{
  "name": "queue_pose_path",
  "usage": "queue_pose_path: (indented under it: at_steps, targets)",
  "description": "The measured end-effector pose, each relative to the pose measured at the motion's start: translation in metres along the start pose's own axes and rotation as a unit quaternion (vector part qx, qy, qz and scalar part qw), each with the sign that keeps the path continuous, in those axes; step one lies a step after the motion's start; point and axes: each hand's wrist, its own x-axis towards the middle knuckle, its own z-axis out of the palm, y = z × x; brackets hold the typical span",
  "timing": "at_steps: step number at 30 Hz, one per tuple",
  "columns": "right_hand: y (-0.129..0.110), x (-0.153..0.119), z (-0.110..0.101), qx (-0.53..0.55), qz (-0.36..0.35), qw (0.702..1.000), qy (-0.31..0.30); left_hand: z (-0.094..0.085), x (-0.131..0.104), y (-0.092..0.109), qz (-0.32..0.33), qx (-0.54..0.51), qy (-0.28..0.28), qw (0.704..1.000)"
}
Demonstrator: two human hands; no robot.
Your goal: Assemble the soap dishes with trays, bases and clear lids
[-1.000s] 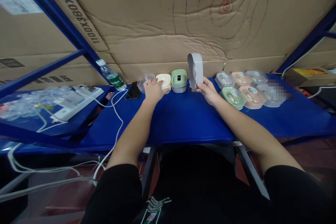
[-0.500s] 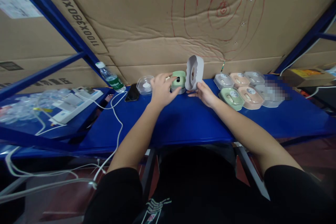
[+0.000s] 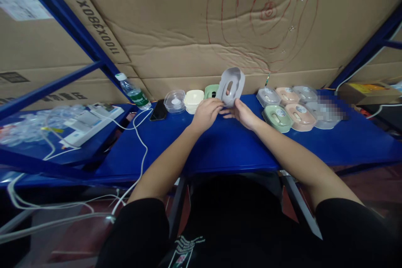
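A cardboard wall (image 3: 172, 21) backs a blue desk (image 3: 232, 146). Lidded containers (image 3: 300, 116) fill two rows toward its right edge; a bottle (image 3: 135, 94) stands by the back left corner. Mid-back, the right hand (image 3: 245, 114) grips a tilted grey shell (image 3: 237, 88); the left hand (image 3: 207, 113), fingers curled, meets its lower rim, any grip unclear. Both forearms cross the front edge, converging.

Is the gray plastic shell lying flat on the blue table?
No, the right hand holds the gray plastic shell tilted up, rather than flat on the blue table.
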Motion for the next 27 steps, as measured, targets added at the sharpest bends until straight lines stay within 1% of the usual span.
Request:
queue_pose_path:
  at_steps: [3,5,7,10,13,16,21,27]
  targets:
    - [-0.002,-0.001,-0.004,-0.028,-0.006,0.999,0.018,-0.005,0.002,-0.014,-0.018,0.009,0.049,0.999]
    - [-0.003,-0.001,-0.007,-0.045,-0.007,0.998,0.032,-0.008,0.002,-0.024,-0.046,0.036,0.06,0.996]
    - [-0.002,-0.001,-0.009,-0.064,-0.006,0.997,0.045,-0.009,0.002,-0.033,-0.072,0.058,0.05,0.994]
    - [0.002,0.0,-0.011,-0.091,-0.001,0.995,0.045,-0.006,0.003,-0.041,-0.1,0.075,0.021,0.992]
    - [0.005,0.001,-0.012,-0.112,0.008,0.993,0.032,-0.002,0.004,-0.042,-0.122,0.091,-0.002,0.988]
    - [0.007,0.0,-0.011,-0.126,0.01,0.992,0.026,0.0,0.005,-0.04,-0.135,0.102,-0.012,0.986]
    - [0.006,0.0,-0.012,-0.14,0.005,0.99,0.026,0.001,0.005,-0.033,-0.175,0.114,-0.015,0.978]
    - [0.01,0.002,-0.014,-0.156,0.013,0.987,0.028,0.002,0.004,-0.03,-0.177,0.114,-0.011,0.978]
